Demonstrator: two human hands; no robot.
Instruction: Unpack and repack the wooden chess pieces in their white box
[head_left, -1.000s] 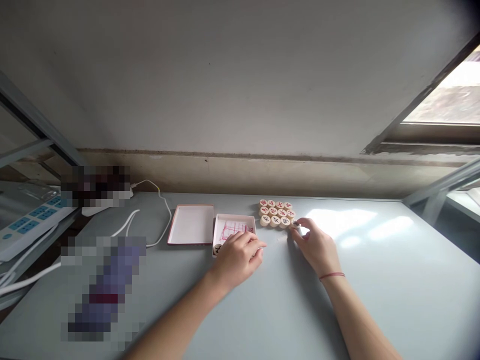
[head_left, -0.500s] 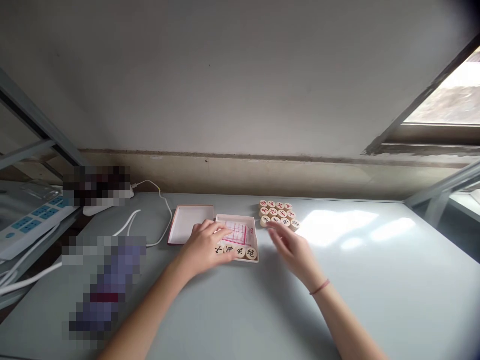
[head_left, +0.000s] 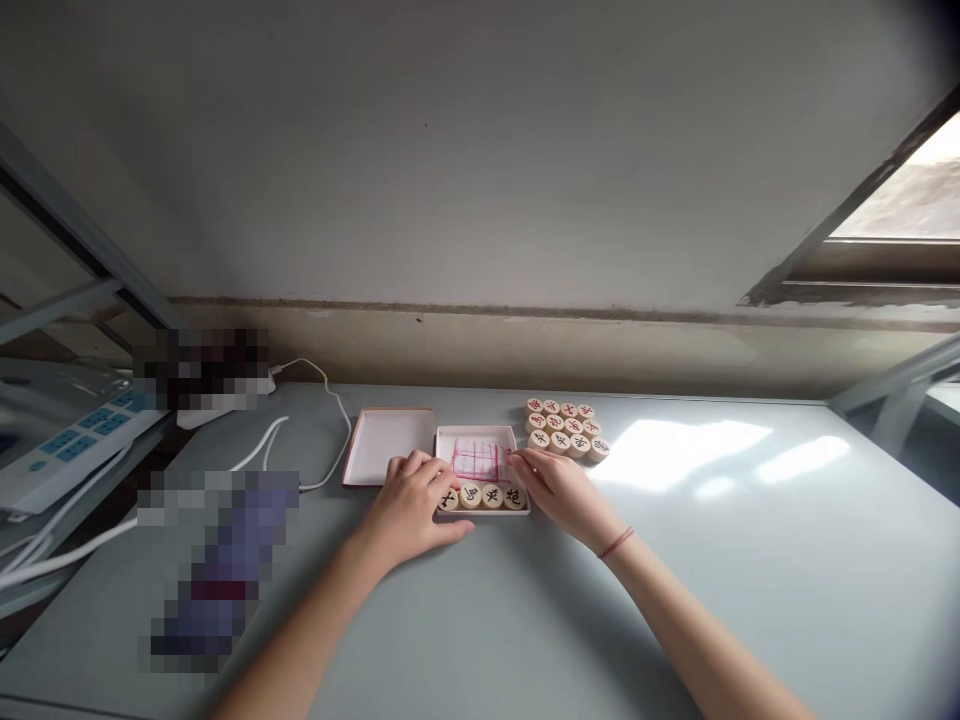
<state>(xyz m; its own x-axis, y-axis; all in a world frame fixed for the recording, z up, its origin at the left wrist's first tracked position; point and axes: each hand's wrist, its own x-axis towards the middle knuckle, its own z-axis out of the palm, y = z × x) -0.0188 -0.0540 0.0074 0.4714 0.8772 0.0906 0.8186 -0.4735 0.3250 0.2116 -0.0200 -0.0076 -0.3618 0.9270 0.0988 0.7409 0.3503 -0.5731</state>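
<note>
A shallow white box holds a sheet with a pink grid and a row of round Chinese chess pieces with black characters along its front side. My left hand rests against the box's left side, fingers bent over the rim and thumb stretched out apart in front. At the right rim, my right hand has its thumb and fingers pinched together on the box wall; the fingertips are partly hidden. Just behind it, stacked Chinese chess pieces stand in rows, red characters at the back and black in front.
Left of the box lies its open lid. White cables and a power strip are farther left, with a blurred purple item on the grey table. A wall closes off the back.
My right hand has moved left from the stacked pieces to the box's right rim. The box has turned slightly straighter. My left fingers have drawn back toward its left edge.
</note>
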